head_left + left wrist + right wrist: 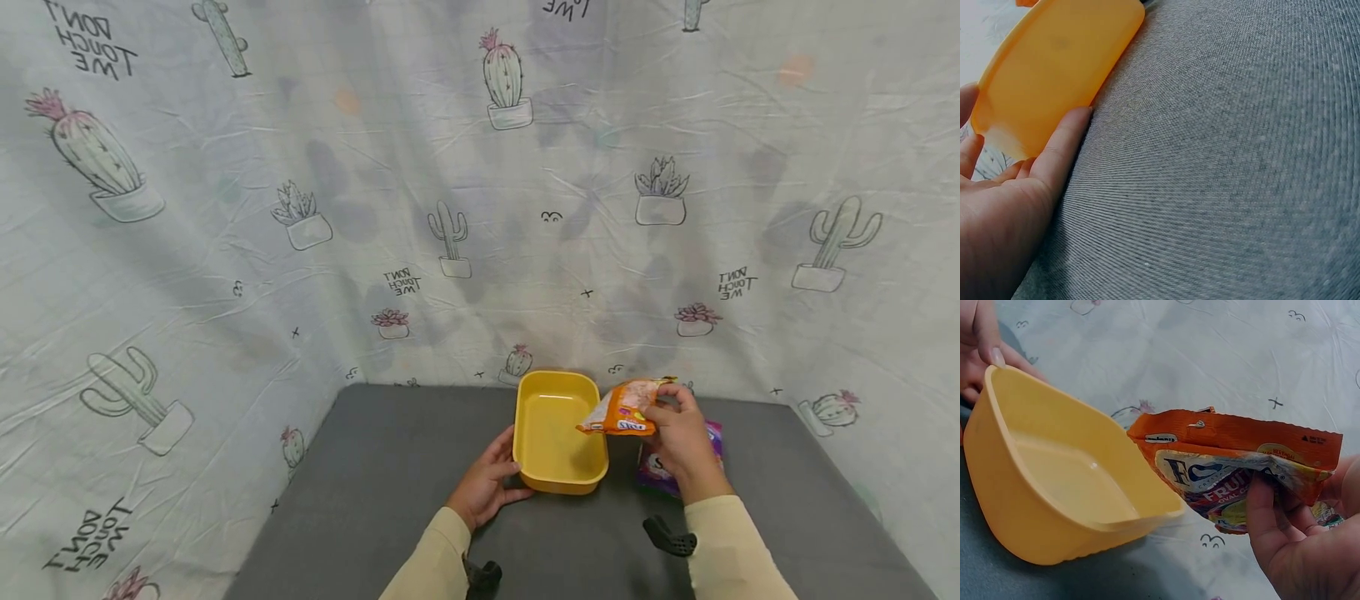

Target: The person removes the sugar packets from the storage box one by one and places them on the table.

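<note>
A yellow plastic tub [558,483] stands on the grey tabletop, nothing visible inside it. My left hand [486,483] grips its left side, thumb near the front corner; a fingertip meets the rim [1007,406] in the right wrist view. Over the tub's right edge, my right hand [681,433] pinches an orange candy bag [628,408] between thumb and fingers. Printed lettering with "FRUIT" shows on the bag [1222,481] in the right wrist view. Beneath that hand lies a purple packet [660,471] on the table, partly hidden.
Grey cloth-like tabletop [360,500] extends around the tub. A white cactus-print sheet [450,317] hangs behind and along both sides. Black straps with small devices [670,537] sit at both wrists, against cream sleeves.
</note>
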A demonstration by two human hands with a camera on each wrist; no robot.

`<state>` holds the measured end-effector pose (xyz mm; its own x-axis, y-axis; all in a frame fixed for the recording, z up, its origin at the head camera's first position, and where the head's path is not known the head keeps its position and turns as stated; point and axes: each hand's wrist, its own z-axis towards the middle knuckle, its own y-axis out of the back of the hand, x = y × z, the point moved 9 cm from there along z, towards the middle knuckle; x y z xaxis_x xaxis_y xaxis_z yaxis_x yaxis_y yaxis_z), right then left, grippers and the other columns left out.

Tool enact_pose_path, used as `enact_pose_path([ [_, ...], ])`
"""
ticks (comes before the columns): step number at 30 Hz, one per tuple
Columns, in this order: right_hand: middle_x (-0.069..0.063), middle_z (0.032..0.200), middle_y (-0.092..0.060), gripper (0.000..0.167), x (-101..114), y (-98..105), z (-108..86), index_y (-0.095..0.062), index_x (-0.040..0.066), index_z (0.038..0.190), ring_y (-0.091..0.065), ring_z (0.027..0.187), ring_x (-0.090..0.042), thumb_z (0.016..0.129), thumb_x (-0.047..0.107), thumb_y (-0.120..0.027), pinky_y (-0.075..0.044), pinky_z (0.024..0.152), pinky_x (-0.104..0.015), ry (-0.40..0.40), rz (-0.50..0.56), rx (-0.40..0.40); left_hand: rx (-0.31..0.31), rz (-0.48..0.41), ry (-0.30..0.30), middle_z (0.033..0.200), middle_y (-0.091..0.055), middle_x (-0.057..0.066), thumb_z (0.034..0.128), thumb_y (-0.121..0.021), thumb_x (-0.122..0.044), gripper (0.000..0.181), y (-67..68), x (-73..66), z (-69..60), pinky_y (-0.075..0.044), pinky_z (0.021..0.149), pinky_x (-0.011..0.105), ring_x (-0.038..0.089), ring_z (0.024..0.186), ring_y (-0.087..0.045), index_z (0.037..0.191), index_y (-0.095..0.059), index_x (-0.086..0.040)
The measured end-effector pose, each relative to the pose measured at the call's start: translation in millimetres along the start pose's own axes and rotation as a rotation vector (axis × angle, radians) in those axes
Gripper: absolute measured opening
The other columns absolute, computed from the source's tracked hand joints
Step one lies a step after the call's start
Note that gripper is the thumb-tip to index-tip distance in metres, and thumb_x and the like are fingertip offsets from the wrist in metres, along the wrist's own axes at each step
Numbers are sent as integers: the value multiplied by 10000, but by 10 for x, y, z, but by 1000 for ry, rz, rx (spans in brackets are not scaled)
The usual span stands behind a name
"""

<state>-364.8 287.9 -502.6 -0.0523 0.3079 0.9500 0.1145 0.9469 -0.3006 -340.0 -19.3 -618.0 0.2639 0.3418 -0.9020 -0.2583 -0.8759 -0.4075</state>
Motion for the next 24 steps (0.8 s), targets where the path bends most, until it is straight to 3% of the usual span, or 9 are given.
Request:
enact_pose_path([
  [14,-23,1069,-579,236,3,312,7,-410,110,1192,-698,831,-141,1090,-51,-548,-610,674,-288,50,-26,-82,39,8,-15,1789,-218,130,1093,-584,-48,743,-28,-5,-9,-485,1045,694,387,1543,-370,1753,-267,-173],
  [24,8,1087,-572,256,-4,485,-7,-400,109,1196,-684,846,-141,1083,-59,-557,-607,671,-295,31,-22,-90,32,9,-15,1787,-228,120,1087,-600,-58,742,-24,3,-11,-485,1048,691,376,1543,-370,1748,-292,-192],
])
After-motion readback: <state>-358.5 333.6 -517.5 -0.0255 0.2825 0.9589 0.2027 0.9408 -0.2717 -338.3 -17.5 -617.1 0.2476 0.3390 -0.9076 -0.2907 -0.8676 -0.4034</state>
